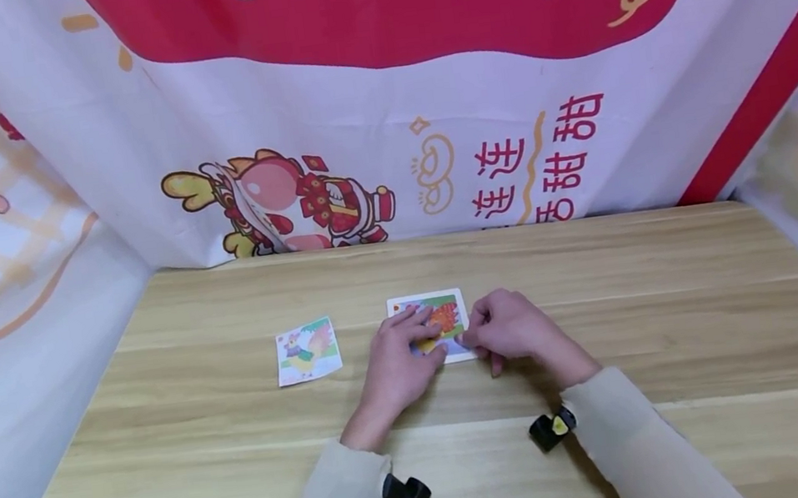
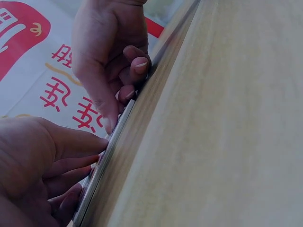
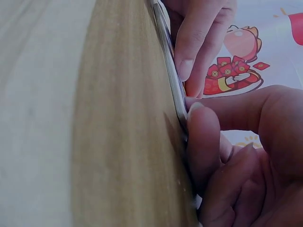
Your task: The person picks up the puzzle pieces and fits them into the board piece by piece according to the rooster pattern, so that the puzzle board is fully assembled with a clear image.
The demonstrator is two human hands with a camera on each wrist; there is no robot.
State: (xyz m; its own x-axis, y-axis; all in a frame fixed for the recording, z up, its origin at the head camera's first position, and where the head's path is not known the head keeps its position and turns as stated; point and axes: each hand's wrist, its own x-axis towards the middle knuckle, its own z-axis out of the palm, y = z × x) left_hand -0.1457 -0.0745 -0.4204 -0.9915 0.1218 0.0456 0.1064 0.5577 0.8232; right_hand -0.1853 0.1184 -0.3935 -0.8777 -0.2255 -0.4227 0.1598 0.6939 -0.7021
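A square picture board (image 1: pixel 449 300) with a white border and a bright orange, green and blue picture lies flat on the table. My left hand (image 1: pixel 400 360) rests on its left part, fingers stretched across the picture and covering some of it. At the lower right corner, my right hand (image 1: pixel 509 327) pinches the edge between thumb and forefinger. Seen side-on in the right wrist view, the board (image 3: pixel 171 71) is thin, with the right fingertips at its near end. To the left lies a separate square paper (image 1: pixel 309 352) with a pale bird picture, its edges slightly wavy.
The wooden table (image 1: pixel 679 305) runs back to a white and red printed cloth (image 1: pixel 366 110) hanging behind it. More printed cloth hangs at the left side. Each wrist wears a small black camera, the left camera (image 1: pixel 409 496) close over the tabletop.
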